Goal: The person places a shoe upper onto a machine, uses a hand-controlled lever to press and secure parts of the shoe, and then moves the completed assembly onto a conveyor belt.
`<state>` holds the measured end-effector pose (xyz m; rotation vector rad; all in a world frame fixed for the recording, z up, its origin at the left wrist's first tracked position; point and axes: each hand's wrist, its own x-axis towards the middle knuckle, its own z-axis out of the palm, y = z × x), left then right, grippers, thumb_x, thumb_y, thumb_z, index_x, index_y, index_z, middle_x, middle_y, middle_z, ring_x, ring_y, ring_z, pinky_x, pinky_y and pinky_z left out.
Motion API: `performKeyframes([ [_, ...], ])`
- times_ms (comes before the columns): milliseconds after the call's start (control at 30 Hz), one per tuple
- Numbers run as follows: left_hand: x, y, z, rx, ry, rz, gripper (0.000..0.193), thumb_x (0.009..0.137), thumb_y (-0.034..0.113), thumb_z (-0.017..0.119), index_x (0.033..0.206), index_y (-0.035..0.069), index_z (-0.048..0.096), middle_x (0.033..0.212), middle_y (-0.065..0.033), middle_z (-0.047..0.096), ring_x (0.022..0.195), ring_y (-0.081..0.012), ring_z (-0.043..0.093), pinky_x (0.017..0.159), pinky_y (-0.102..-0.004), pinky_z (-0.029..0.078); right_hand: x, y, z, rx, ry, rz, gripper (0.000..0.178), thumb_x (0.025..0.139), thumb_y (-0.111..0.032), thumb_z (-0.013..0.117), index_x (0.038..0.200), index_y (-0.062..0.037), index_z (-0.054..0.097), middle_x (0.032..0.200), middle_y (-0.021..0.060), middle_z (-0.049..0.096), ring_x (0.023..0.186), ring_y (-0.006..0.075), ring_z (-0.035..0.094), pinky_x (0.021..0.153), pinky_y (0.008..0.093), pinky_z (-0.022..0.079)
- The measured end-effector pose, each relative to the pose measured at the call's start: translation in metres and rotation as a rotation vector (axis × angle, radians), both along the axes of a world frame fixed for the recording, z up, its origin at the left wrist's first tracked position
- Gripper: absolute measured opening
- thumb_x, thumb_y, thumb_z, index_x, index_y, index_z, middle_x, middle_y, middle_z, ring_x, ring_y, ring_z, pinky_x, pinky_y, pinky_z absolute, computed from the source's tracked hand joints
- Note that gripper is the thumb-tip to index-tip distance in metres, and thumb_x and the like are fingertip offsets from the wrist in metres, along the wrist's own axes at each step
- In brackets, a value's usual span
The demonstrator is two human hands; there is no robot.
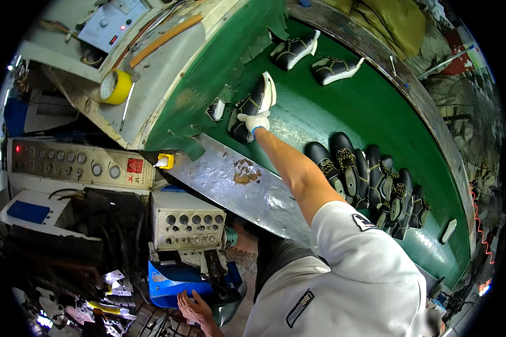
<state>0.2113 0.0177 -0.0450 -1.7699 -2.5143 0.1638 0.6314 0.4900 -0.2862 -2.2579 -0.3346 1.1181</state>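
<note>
On the green bench surface, my right hand (254,121), in a white glove, is closed on a black shoe (256,100) with pale stitching and a light sole. The glove covers part of the shoe's side. My left hand (194,308) is bare and low down, beside a blue bin (177,285). Its fingers are stretched out and hold nothing that I can see. Two more black shoes, a tilted one (294,51) and a lower one (336,71), lie beyond my right hand. Several black shoes (367,177) stand in a cluster right of my forearm.
A bare metal plate (222,163) runs along the bench's near edge. Left of it are a control panel (78,161) and a knobbed box (188,222). Yellow tape (116,87) and an orange-handled hammer (164,42) rest on the ledge. A small pale piece (448,231) lies at the right.
</note>
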Motion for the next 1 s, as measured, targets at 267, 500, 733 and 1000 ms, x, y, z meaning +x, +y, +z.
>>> performKeyframes([
  [267, 0.003, 0.017, 0.02, 0.067, -0.225, 0.046, 0.033, 0.1, 0.024, 0.063, 0.113, -0.006, 0.067, 0.114, -0.0219, 0.071, 0.103, -0.0373, 0.069, 0.088, -0.0447, 0.055, -0.025, -0.146, 0.093, 0.569, 1.294, 0.37, 0.067, 0.084, -0.022, 0.082, 0.139, 0.0016, 0.052, 0.122, 0.018, 0.069, 0.103, 0.0319, 0.07, 0.095, 0.0444, 0.057],
  [500, -0.021, 0.105, 0.053, 0.522, -1.552, 0.422, 0.05, 0.101, 0.026, 0.065, 0.139, -0.005, 0.055, 0.123, -0.0138, 0.069, 0.102, -0.0209, 0.07, 0.083, -0.0294, 0.057, -0.188, -0.283, 0.21, 0.276, 1.773, 0.26, 0.061, 0.1, -0.046, 0.057, 0.146, -0.0061, 0.05, 0.136, 0.0143, 0.062, 0.118, 0.0292, 0.063, 0.105, 0.0466, 0.051],
  [733, -0.105, 0.06, 0.079, 0.637, -1.71, 0.657, 0.03, 0.09, 0.016, 0.078, 0.114, 0.0, 0.072, 0.092, -0.0017, 0.074, 0.079, -0.0105, 0.068, 0.069, -0.0264, 0.056, -0.314, -0.333, 0.273, 0.082, 1.462, 0.652, 0.04, 0.102, -0.03, 0.062, 0.132, -0.0032, 0.061, 0.119, 0.0071, 0.069, 0.103, 0.0167, 0.067, 0.088, 0.0337, 0.057],
  [1000, -0.16, -0.02, 0.066, 1.155, -1.596, 0.813, 0.053, 0.087, 0.003, 0.077, 0.135, -0.004, 0.057, 0.108, -0.0113, 0.072, 0.091, -0.0161, 0.07, 0.076, -0.028, 0.059, -0.424, -0.359, 0.279, 0.092, 1.389, 0.922, 0.065, 0.101, -0.029, 0.064, 0.154, -0.0005, 0.04, 0.133, 0.0067, 0.062, 0.115, 0.0125, 0.061, 0.099, 0.0303, 0.051],
])
